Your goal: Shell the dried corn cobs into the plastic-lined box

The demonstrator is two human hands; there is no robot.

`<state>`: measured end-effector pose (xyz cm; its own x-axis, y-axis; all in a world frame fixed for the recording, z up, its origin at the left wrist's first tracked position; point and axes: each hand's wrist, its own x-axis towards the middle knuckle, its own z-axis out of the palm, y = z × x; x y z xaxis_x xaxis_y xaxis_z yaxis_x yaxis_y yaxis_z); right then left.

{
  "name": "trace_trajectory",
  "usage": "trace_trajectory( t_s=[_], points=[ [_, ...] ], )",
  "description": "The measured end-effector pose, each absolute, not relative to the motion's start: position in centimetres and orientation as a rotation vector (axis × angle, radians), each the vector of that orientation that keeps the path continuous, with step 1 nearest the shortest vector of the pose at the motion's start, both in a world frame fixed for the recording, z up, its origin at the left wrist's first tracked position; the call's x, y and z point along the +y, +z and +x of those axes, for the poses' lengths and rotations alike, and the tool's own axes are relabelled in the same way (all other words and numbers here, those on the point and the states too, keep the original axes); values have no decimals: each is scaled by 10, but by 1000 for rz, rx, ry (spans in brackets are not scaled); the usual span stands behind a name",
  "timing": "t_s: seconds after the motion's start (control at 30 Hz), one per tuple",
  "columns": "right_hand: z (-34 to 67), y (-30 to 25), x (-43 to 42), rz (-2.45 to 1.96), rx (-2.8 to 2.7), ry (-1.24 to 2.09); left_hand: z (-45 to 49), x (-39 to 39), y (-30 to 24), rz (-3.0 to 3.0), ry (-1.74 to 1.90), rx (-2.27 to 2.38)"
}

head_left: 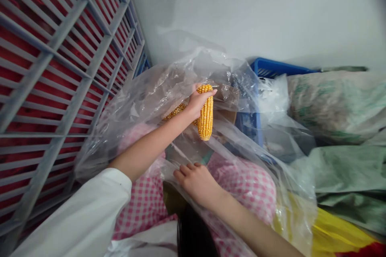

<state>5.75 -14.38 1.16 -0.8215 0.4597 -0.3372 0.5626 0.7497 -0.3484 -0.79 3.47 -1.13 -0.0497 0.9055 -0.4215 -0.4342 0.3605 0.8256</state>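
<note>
While the corn cob (206,113) hangs upright just above the middle of the frame, I see my left hand (197,102) closed around its upper end, thumb over the tip, lifting it clear of the clear plastic bag (157,92) that billows across the centre. A second cob (176,111) shows through the film just left of that hand, partly hidden. Lower down, centre frame, my right hand (197,182) lies flat with fingers curled onto the edge of the plastic, pressing it against the pink checked cloth (247,182); it grips nothing solid that I can make out. To the upper right of the cob a blue crate (273,68) stands behind the film, and green sacks (337,104) fill the right side. A grey metal rack (60,80) with red behind it takes the left of the frame. My worry is the hold: only the top of the cob is grasped, so it could slip, or snag the loose film and drag the bag's mouth shut; dry kernels might also shed if squeezed hard
</note>
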Motion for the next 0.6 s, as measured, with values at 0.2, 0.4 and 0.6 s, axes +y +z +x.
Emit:
trace_trajectory(
  t_s=[0.2,0.4,0.6],
  points=[
    [58,4,-146,799,2820,-574,-11,36,-10,552,1196,1145],
    [78,18,-144,917,2978,-756,-21,45,-1,532,1303,1130],
    [119,46,-72,1363,2591,-965,-41,57,5,722,1472,1201]
  ],
)
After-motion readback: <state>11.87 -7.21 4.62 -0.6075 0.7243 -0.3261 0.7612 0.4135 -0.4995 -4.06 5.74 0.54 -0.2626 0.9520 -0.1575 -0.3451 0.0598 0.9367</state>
